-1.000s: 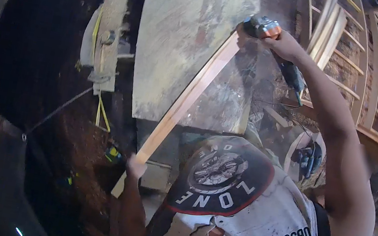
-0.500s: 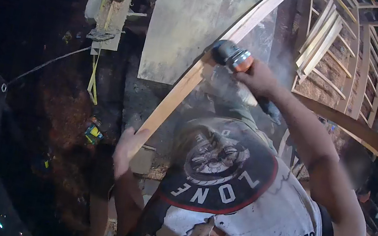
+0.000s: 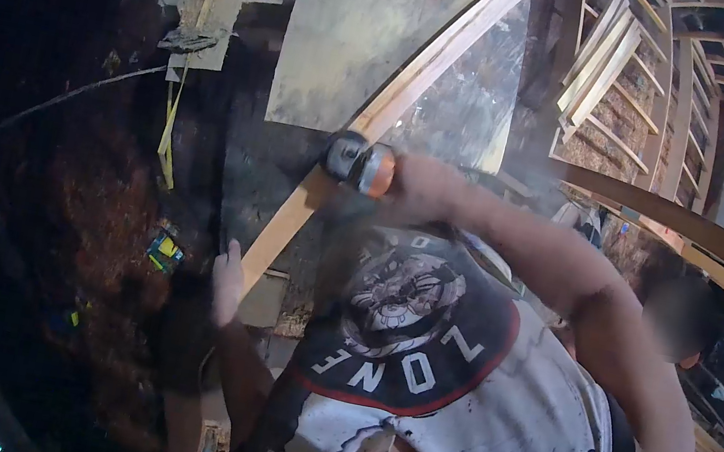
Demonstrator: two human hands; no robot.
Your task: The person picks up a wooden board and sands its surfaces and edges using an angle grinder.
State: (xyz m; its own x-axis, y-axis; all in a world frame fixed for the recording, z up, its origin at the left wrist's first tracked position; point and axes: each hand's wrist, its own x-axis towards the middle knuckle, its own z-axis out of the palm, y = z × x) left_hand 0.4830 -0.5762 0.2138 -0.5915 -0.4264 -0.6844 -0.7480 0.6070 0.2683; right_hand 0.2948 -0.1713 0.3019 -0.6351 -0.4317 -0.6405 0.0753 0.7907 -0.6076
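A long wooden strip [image 3: 406,88] slants from the top centre down to the lower left, across a pale board. My left hand [image 3: 228,284] grips its lower end. An orange and dark power tool [image 3: 360,166] rests on the strip around its middle, with my right hand [image 3: 415,189] wrapped round it, partly blurred. The tool's working face against the wood is hidden.
The pale board [image 3: 346,39] lies ahead. At the upper left is a dusty plank [image 3: 215,16] with a yellow strap [image 3: 168,134]. A green-yellow tool [image 3: 165,251] lies on the ground at left. Slatted wooden frames [image 3: 634,109] stand at right, near another person's blurred head [image 3: 683,317].
My right hand and the power tool have moved down along the strip toward my left hand. The view has shifted, and the strip's far end now reaches the top edge.
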